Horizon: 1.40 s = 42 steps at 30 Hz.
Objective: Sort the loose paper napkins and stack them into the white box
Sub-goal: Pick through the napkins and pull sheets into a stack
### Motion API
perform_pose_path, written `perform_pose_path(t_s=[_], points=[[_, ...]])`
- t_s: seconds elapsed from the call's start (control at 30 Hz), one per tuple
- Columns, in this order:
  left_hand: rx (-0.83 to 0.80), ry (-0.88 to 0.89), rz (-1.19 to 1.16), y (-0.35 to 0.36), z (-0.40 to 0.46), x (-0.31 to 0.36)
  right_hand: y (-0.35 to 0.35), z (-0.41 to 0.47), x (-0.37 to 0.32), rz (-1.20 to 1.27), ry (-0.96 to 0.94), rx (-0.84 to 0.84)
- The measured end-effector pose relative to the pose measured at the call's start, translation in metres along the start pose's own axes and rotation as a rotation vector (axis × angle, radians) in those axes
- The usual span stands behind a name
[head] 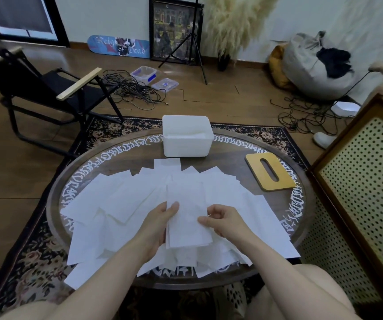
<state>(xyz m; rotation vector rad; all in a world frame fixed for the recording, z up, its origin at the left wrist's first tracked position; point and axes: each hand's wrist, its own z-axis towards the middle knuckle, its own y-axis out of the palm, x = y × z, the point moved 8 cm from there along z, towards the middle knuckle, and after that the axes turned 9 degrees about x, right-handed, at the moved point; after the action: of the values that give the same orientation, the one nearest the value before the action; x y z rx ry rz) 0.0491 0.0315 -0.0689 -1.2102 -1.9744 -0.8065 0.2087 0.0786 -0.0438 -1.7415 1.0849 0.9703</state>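
Many loose white paper napkins (116,199) lie fanned across the round table (296,236). Just above the heap, a small stack of napkins (187,218) is held between both hands. My left hand (157,225) grips its left edge, thumb on top. Its right edge is pinched by my right hand (223,219). The white box (187,144) stands open at the table's far edge, with some napkins lying flat inside it.
A yellow wooden lid with a slot (270,172) lies on the table to the right of the box. A perforated cabinet (359,192) stands close on the right, a black folding chair (54,93) at the back left. Cables lie on the floor beyond.
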Motion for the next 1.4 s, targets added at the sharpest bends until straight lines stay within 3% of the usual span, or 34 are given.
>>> perform_pose_path(t_s=[0.13, 0.3, 0.4, 0.6, 1.13, 1.4], points=[[0.099, 0.069, 0.107, -0.007, 0.001, 0.005, -0.008, 0.006, 0.004, -0.077, -0.027, 0.056], [0.245, 0.095, 0.03, -0.031, 0.008, 0.014, -0.061, 0.033, 0.018, -0.308, -0.013, 0.373], [0.315, 0.111, -0.016, -0.046, 0.009, 0.019, -0.085, 0.047, 0.026, -0.399, 0.053, 0.438], [0.351, 0.097, -0.03, -0.059, 0.011, 0.02, -0.087, 0.056, 0.043, -0.158, 0.305, 0.365], [0.279, 0.046, -0.001, -0.046, 0.015, 0.011, -0.086, 0.051, 0.02, -0.073, 0.185, 0.45], [0.25, 0.011, -0.043, -0.027, 0.017, 0.001, -0.037, 0.015, 0.001, 0.286, 0.134, 0.196]])
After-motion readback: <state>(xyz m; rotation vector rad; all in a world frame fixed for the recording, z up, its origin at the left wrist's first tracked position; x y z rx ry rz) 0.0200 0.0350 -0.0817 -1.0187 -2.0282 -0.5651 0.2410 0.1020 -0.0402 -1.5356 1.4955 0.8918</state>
